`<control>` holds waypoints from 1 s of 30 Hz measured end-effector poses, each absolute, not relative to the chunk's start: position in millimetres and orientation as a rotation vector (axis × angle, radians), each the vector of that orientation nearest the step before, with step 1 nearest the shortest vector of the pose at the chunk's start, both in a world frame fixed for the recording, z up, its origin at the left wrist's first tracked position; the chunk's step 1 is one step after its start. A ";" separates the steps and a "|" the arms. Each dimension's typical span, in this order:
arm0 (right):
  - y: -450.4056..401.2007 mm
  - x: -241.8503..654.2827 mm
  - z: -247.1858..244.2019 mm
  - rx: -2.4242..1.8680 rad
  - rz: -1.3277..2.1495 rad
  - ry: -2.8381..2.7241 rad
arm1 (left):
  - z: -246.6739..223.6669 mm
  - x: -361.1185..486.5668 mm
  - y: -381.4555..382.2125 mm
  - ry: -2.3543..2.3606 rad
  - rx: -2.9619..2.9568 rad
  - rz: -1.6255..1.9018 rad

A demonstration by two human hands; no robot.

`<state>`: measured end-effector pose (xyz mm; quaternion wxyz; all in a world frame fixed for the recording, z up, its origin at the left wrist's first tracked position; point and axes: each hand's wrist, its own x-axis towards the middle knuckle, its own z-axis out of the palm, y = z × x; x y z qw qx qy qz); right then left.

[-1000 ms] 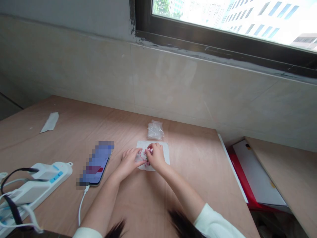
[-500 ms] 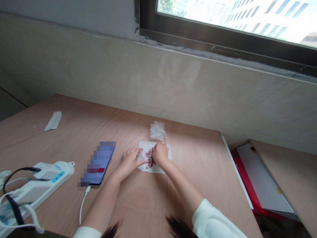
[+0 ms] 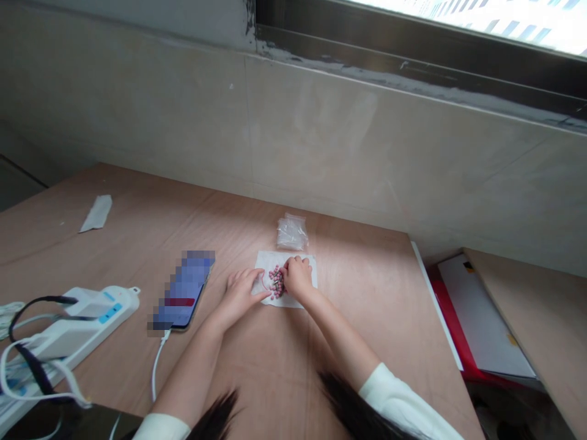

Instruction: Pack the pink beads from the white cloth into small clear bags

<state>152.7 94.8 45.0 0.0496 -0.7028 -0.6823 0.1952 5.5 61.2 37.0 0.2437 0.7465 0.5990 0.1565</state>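
Observation:
A small heap of pink and dark beads [image 3: 276, 282] lies on a white sheet of paper [image 3: 293, 302]. My left hand [image 3: 241, 293] rests at the sheet's left edge, its thumb and forefinger spread apart. Between those two fingertips curves a thin pink cord [image 3: 263, 281]; whether the fingers touch it is unclear. On the other side, my right hand [image 3: 298, 276] is closed at the heap's right edge, fingertips bent down and pressed together. Whatever it pinches is hidden by the fingers.
Clear plastic bags [image 3: 292, 232] lie behind the sheet. To the left are a phone [image 3: 186, 293] with a white charging cable [image 3: 156, 366], a power strip [image 3: 98, 321] with plugs, and a paper scrap [image 3: 97, 212]. A tiled wall [image 3: 312, 140] bounds the wooden table [image 3: 261, 379].
The whole view has tilted slightly downward, so the table things sit higher in the picture. Both hands stay at the beads with almost the same pose.

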 end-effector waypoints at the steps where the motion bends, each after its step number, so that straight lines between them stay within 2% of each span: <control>1: 94.4 153.0 44.5 -2.130 0.599 -2.079 | 37.0 5.5 60.5 1.638 2.042 0.427; 8: 89.3 157.8 44.5 -2.063 0.584 -2.091 | 36.6 5.1 62.5 1.633 2.044 0.443; 17: 92.1 166.3 39.9 -1.920 0.728 -2.043 | 31.3 3.5 71.9 1.637 2.037 0.458; 30: 86.7 181.2 35.6 -1.914 0.663 -2.069 | 39.4 3.4 57.8 1.599 2.005 0.465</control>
